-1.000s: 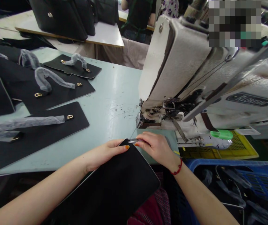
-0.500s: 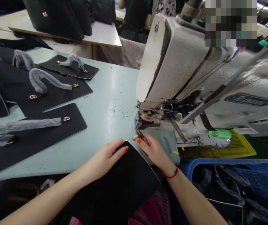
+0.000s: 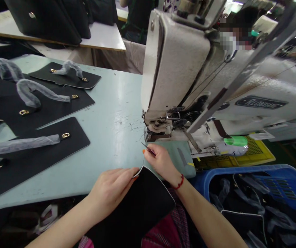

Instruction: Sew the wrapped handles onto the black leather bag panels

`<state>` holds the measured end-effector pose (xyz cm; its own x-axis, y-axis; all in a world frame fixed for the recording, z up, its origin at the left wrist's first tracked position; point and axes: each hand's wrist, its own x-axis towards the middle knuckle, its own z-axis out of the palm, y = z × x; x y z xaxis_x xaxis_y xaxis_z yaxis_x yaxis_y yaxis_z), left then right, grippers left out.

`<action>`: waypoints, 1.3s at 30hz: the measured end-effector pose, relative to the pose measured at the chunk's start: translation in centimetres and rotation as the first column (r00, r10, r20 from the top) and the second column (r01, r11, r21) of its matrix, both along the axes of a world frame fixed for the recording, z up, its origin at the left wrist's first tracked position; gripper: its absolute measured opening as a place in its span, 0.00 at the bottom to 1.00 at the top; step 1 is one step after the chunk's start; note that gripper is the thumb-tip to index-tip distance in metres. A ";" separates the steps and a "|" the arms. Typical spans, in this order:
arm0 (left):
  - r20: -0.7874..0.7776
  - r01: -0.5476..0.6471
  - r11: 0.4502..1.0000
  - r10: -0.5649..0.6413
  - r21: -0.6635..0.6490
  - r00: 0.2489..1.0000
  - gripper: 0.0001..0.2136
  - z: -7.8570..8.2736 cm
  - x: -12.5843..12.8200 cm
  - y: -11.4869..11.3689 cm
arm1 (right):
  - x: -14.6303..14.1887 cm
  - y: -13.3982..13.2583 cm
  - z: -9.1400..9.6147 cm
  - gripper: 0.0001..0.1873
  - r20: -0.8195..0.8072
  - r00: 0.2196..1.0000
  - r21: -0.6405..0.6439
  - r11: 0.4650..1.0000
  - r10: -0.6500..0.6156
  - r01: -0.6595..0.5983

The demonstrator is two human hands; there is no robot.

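My left hand (image 3: 114, 187) pinches the upper left corner of a black leather-like panel (image 3: 140, 203) with a pale edge, which hangs over my lap. My right hand (image 3: 159, 160) is closed around a small pair of thread snips (image 3: 149, 148), their pointed tip aimed up and left. A thin dark thread shows between the panel's corner and the right fingers. Just beyond the snips stands the needle end of a white sewing machine (image 3: 179, 69). My right fingers are apart from the panel.
Black flaps (image 3: 72, 132) with plastic-wrapped handles lie on the pale blue table (image 3: 111, 124) at left. A blue crate (image 3: 204, 182) of similar pieces stands at lower right, a yellow crate (image 3: 258, 155) behind it. Black bags (image 3: 44, 20) stand on a far table.
My left hand has turned so its back faces up and moved slightly down with the panel's corner. The right hand, with the snips, has shifted a little left. The view has swung right.
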<state>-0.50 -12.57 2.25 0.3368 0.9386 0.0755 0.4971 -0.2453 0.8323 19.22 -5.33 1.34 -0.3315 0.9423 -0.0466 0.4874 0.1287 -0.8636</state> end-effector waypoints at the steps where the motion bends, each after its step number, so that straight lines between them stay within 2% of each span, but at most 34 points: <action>1: -0.005 -0.007 0.999 0.007 0.049 1.000 0.10 -0.1 -0.1 -0.2 | -0.1 -0.1 0.2 0.18 0.017 1.000 0.009 1.000 0.002 -0.002; 4: -0.076 0.020 0.958 0.002 0.286 0.997 0.11 -0.4 -0.2 -0.5 | -0.1 -0.2 0.9 0.18 0.048 0.999 0.010 1.000 0.000 -0.001; 6: -0.141 0.080 0.879 -0.015 0.470 0.990 0.11 -0.6 -0.2 -0.7 | 0.5 -0.4 1.7 0.18 0.008 1.000 -0.045 0.999 0.017 -0.016; 8: -0.201 0.138 0.804 -0.023 0.579 0.979 0.11 -0.5 -0.3 -0.9 | 1.8 -0.8 2.6 0.18 -0.094 0.994 -0.177 0.981 0.060 -0.076; 12: -0.285 0.218 0.733 -0.034 0.645 0.958 0.10 -0.1 -0.3 -1.1 | 4.8 -1.9 4.2 0.23 -0.259 0.959 -0.455 0.860 0.119 -0.230; 16: -0.327 0.267 0.682 -0.043 0.681 0.944 0.10 0.3 -0.1 -1.0 | 5.7 -2.6 5.0 0.23 -0.289 0.934 -0.569 0.747 0.212 -0.345; 20: -0.364 0.298 0.677 -0.047 0.673 0.930 0.09 0.3 -0.1 -0.8 | 4.6 -2.3 5.2 0.23 -0.326 0.921 -0.587 0.719 0.211 -0.372; 24: -0.337 0.290 0.701 -0.075 0.652 0.938 0.09 0.1 -0.1 -0.9 | 3.8 -1.8 5.0 0.23 -0.372 0.907 -0.589 0.705 0.197 -0.395; 25: -0.309 0.271 0.721 -0.082 0.638 0.947 0.08 0.1 -0.1 -1.0 | 3.8 -1.7 4.9 0.23 -0.382 0.904 -0.586 0.707 0.190 -0.396; 27: -0.228 0.204 0.797 -0.086 0.568 0.970 0.07 0.3 0.1 -1.1 | 3.9 -1.9 5.0 0.22 -0.384 0.908 -0.563 0.737 0.167 -0.374; 30: -0.068 0.060 0.945 -0.040 0.322 0.997 0.03 1.1 0.2 -1.0 | 4.3 -3.5 6.3 0.20 -0.304 0.949 -0.430 0.877 0.083 -0.214; 32: 0.044 -0.051 0.993 0.047 0.106 0.998 0.03 1.7 0.2 -0.8 | 4.4 -5.5 7.9 0.18 -0.240 0.971 -0.257 0.965 -0.015 -0.049; 34: 0.135 -0.154 0.983 0.167 -0.099 0.977 0.08 2.1 0.1 -0.5 | 4.1 -7.9 9.3 0.15 -0.220 0.968 -0.068 0.992 -0.117 0.104; 36: 0.199 -0.221 0.943 0.272 -0.248 0.941 0.10 2.2 0.1 -0.3 | 3.2 -10.1 9.9 0.14 -0.215 0.959 0.099 0.972 -0.186 0.211; 37: 0.231 -0.238 0.925 0.311 -0.296 0.922 0.11 2.2 0.1 -0.2 | 2.5 -10.8 9.7 0.13 -0.197 0.959 0.179 0.954 -0.205 0.241; 39: 0.302 -0.252 0.895 0.371 -0.368 0.878 0.12 2.0 0.1 -0.3 | 0.7 -11.2 8.5 0.12 -0.104 0.976 0.322 0.922 -0.190 0.214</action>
